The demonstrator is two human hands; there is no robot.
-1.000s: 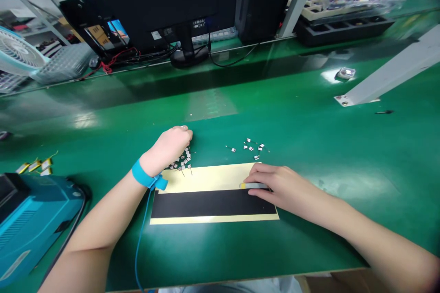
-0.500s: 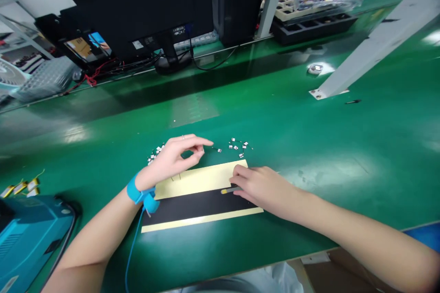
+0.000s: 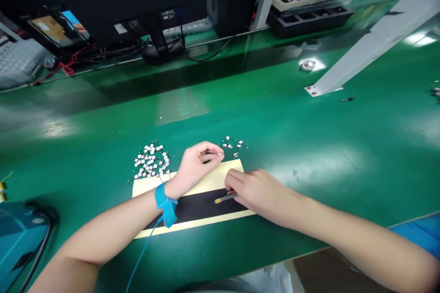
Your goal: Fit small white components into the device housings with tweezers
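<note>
My left hand (image 3: 197, 165) pinches a small white part (image 3: 220, 154) between thumb and fingertips, above the top edge of a pale yellow sheet (image 3: 151, 187). A blue wrist strap (image 3: 167, 203) with a cord circles that wrist. Closed around a thin grey tool (image 3: 225, 198) with a yellowish tip, my right hand (image 3: 254, 194) rests over the right end of the sheet's black band (image 3: 199, 206). The tool's kind cannot be made out, as its other end is hidden in the fingers. Several small white parts with dark leads (image 3: 235, 146) lie just beyond the hands.
A larger pile of the same white parts (image 3: 149, 160) lies at the sheet's upper left corner. At left stands a teal machine (image 3: 25, 238) with a black cable. Further back are a monitor (image 3: 137, 0), a grey post (image 3: 360, 50) and stacked trays (image 3: 312, 4).
My left hand has moved right and closed on one small white part from the table. My right hand still holds the grey tool, nearly in place. The view has shifted slightly.
</note>
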